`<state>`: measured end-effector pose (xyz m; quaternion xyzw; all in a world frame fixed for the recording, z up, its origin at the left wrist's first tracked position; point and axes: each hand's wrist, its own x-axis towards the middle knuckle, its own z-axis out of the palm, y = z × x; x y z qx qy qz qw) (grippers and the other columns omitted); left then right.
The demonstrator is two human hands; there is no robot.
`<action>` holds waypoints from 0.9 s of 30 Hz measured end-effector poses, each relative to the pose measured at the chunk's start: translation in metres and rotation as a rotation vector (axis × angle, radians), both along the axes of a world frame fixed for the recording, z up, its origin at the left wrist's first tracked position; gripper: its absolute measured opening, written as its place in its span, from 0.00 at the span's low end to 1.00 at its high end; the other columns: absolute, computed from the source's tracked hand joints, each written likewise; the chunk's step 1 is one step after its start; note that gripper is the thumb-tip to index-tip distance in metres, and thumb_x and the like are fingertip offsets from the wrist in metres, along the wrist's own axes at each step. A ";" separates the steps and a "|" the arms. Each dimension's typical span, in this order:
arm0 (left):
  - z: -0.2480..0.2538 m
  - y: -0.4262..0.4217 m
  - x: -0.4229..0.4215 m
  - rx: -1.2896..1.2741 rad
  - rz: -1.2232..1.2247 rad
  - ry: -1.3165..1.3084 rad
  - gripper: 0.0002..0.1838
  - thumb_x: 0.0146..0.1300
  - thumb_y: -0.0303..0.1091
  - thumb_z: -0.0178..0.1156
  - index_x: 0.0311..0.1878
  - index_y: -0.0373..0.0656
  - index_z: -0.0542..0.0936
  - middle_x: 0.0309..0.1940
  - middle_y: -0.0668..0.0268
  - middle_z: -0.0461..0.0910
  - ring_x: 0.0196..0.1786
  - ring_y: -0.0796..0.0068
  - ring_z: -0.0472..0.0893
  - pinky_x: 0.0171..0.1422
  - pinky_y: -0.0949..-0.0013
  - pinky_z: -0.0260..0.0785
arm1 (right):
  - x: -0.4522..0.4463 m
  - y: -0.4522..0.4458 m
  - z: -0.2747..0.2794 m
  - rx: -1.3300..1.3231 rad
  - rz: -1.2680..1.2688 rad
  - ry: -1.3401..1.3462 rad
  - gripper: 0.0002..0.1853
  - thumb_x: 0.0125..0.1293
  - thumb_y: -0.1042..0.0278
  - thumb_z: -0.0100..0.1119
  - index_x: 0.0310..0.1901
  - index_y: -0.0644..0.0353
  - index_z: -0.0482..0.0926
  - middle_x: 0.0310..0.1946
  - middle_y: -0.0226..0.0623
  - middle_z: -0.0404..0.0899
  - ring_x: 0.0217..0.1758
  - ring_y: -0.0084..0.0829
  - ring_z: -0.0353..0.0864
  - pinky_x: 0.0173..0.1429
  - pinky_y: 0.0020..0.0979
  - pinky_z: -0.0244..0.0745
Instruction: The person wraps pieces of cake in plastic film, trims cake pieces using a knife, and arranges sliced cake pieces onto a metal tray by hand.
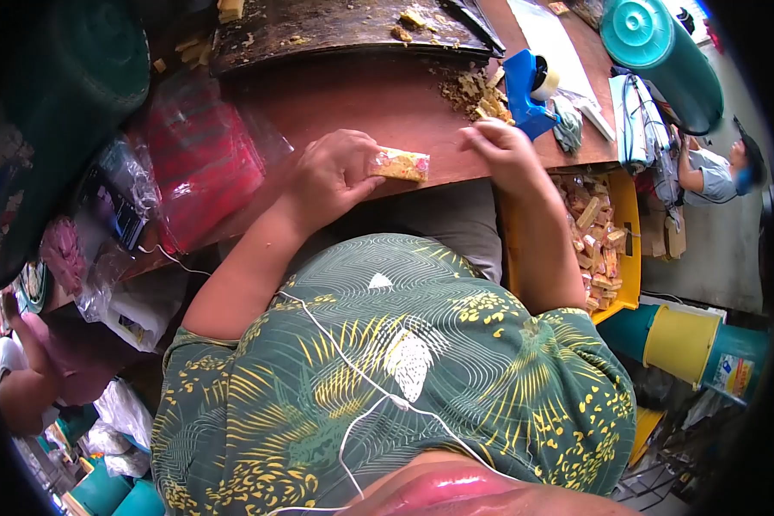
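Note:
My left hand (335, 176) is closed on one end of a small bar wrapped in clear printed plastic (400, 164), held at the table's front edge. The bar looks yellowish with reddish print. To the right, my right hand (500, 156) is raised with curled fingers, thumb and forefinger close together. Whatever may be between them is too small or blurred to make out. Just beyond it stands a blue tape dispenser (527, 95) with a roll of tape (544, 77).
A dark tray (344, 39) with crumbs lies at the back, beside broken pieces (477, 93). Red plastic bags (199, 159) lie left. A yellow crate (629, 249) of wrapped bars stands right, below the table. Green bins (662, 60) and other people (709, 172) are around.

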<state>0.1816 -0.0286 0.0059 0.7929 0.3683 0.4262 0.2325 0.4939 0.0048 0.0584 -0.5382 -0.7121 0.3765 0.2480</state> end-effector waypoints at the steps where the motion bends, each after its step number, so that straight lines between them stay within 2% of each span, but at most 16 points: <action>1: 0.002 -0.001 0.000 0.013 0.008 0.002 0.22 0.54 0.33 0.79 0.51 0.44 0.81 0.52 0.59 0.84 0.56 0.58 0.84 0.62 0.58 0.77 | -0.030 -0.004 0.005 0.035 0.092 0.011 0.14 0.79 0.64 0.60 0.38 0.67 0.85 0.35 0.32 0.77 0.41 0.23 0.77 0.47 0.28 0.73; 2: 0.003 -0.002 0.000 0.024 0.015 0.004 0.22 0.54 0.33 0.79 0.51 0.43 0.82 0.52 0.59 0.84 0.56 0.58 0.84 0.62 0.58 0.77 | -0.057 -0.007 0.010 -0.008 0.163 0.078 0.16 0.77 0.60 0.63 0.40 0.67 0.86 0.34 0.38 0.79 0.38 0.30 0.79 0.47 0.34 0.76; 3: 0.002 -0.003 0.000 0.026 0.032 0.001 0.23 0.54 0.34 0.79 0.51 0.44 0.82 0.52 0.59 0.84 0.56 0.56 0.84 0.61 0.57 0.77 | -0.079 -0.010 0.016 -0.024 0.220 -0.007 0.14 0.75 0.60 0.64 0.41 0.65 0.86 0.35 0.43 0.79 0.39 0.39 0.82 0.47 0.38 0.78; 5: 0.002 -0.006 -0.001 0.030 0.066 -0.003 0.23 0.54 0.35 0.79 0.53 0.44 0.82 0.51 0.59 0.84 0.55 0.53 0.84 0.60 0.55 0.77 | -0.110 -0.013 0.022 0.251 0.370 -0.117 0.16 0.72 0.55 0.65 0.38 0.63 0.87 0.35 0.48 0.81 0.41 0.48 0.83 0.47 0.43 0.78; 8: 0.007 -0.009 -0.001 -0.076 0.062 -0.094 0.23 0.54 0.35 0.79 0.52 0.43 0.81 0.48 0.58 0.84 0.53 0.54 0.85 0.58 0.57 0.78 | -0.113 0.002 0.017 0.249 0.404 -0.394 0.19 0.69 0.50 0.66 0.34 0.61 0.88 0.33 0.49 0.84 0.43 0.49 0.84 0.47 0.48 0.78; 9: 0.007 -0.009 -0.001 -0.058 0.044 -0.068 0.23 0.53 0.34 0.79 0.51 0.43 0.81 0.48 0.58 0.83 0.52 0.54 0.85 0.57 0.57 0.78 | -0.108 0.005 0.024 0.044 0.385 -0.382 0.23 0.68 0.46 0.66 0.29 0.61 0.87 0.30 0.47 0.84 0.43 0.46 0.84 0.45 0.46 0.78; 11: 0.006 -0.008 -0.001 -0.017 0.015 -0.017 0.23 0.52 0.34 0.79 0.50 0.43 0.81 0.46 0.58 0.83 0.51 0.54 0.85 0.57 0.58 0.78 | -0.088 0.010 0.017 -0.105 0.277 -0.491 0.22 0.66 0.47 0.70 0.30 0.63 0.85 0.33 0.48 0.84 0.41 0.47 0.83 0.44 0.45 0.78; 12: 0.007 -0.009 -0.001 -0.017 0.030 -0.015 0.22 0.51 0.31 0.81 0.47 0.42 0.81 0.46 0.59 0.85 0.51 0.59 0.86 0.56 0.62 0.79 | -0.076 0.009 0.010 -0.042 0.226 -0.439 0.20 0.64 0.52 0.72 0.30 0.63 0.83 0.34 0.47 0.83 0.40 0.45 0.82 0.42 0.43 0.77; 14: 0.005 -0.007 0.000 -0.036 0.016 -0.038 0.22 0.50 0.29 0.81 0.47 0.42 0.81 0.46 0.59 0.85 0.51 0.59 0.86 0.56 0.62 0.79 | -0.052 -0.002 -0.010 0.081 0.122 -0.332 0.17 0.62 0.60 0.76 0.32 0.64 0.80 0.35 0.45 0.80 0.37 0.41 0.79 0.40 0.41 0.75; 15: 0.004 -0.005 0.001 -0.044 0.006 -0.050 0.22 0.50 0.29 0.81 0.47 0.42 0.81 0.46 0.58 0.85 0.51 0.59 0.86 0.56 0.62 0.79 | -0.044 -0.006 -0.024 0.184 0.147 -0.251 0.17 0.57 0.67 0.80 0.34 0.62 0.76 0.47 0.47 0.80 0.40 0.39 0.80 0.42 0.40 0.77; 17: 0.001 -0.005 0.002 -0.053 -0.023 -0.060 0.21 0.51 0.28 0.80 0.46 0.42 0.81 0.47 0.58 0.85 0.52 0.58 0.86 0.58 0.62 0.79 | -0.056 -0.024 -0.022 0.274 0.276 0.014 0.19 0.55 0.68 0.80 0.34 0.60 0.73 0.53 0.47 0.78 0.45 0.44 0.81 0.49 0.41 0.78; 18: 0.000 -0.007 0.002 -0.075 -0.038 -0.048 0.21 0.51 0.28 0.80 0.47 0.42 0.81 0.48 0.58 0.85 0.53 0.58 0.85 0.59 0.61 0.79 | -0.060 -0.031 -0.026 0.456 0.366 -0.149 0.22 0.54 0.63 0.81 0.37 0.60 0.73 0.49 0.47 0.79 0.52 0.52 0.79 0.55 0.42 0.76; 19: 0.000 -0.007 0.002 -0.095 -0.054 -0.035 0.20 0.52 0.28 0.79 0.47 0.42 0.81 0.50 0.58 0.84 0.54 0.58 0.85 0.60 0.61 0.78 | -0.064 -0.039 -0.026 0.468 0.345 -0.180 0.22 0.52 0.69 0.81 0.38 0.60 0.72 0.49 0.46 0.78 0.48 0.51 0.77 0.55 0.43 0.75; 23: 0.017 0.005 -0.009 -0.050 -0.136 -0.024 0.17 0.58 0.30 0.76 0.48 0.41 0.82 0.55 0.57 0.82 0.59 0.56 0.82 0.65 0.58 0.76 | -0.027 -0.040 0.003 0.269 0.257 -0.287 0.19 0.56 0.77 0.75 0.43 0.61 0.73 0.38 0.42 0.74 0.42 0.44 0.77 0.50 0.41 0.76; 25: 0.034 0.014 -0.026 -0.024 -0.050 -0.020 0.15 0.61 0.31 0.74 0.49 0.41 0.82 0.56 0.57 0.81 0.61 0.56 0.81 0.68 0.57 0.74 | 0.017 -0.043 0.026 0.197 0.063 -0.268 0.18 0.58 0.81 0.72 0.46 0.61 0.75 0.40 0.41 0.76 0.41 0.39 0.77 0.49 0.38 0.77; 27: 0.041 0.036 -0.049 0.055 0.082 -0.117 0.12 0.66 0.32 0.71 0.49 0.43 0.83 0.54 0.61 0.83 0.59 0.61 0.82 0.63 0.61 0.74 | 0.044 -0.050 0.091 -0.042 -0.176 -0.436 0.18 0.59 0.80 0.73 0.49 0.62 0.77 0.43 0.47 0.81 0.42 0.42 0.82 0.47 0.40 0.80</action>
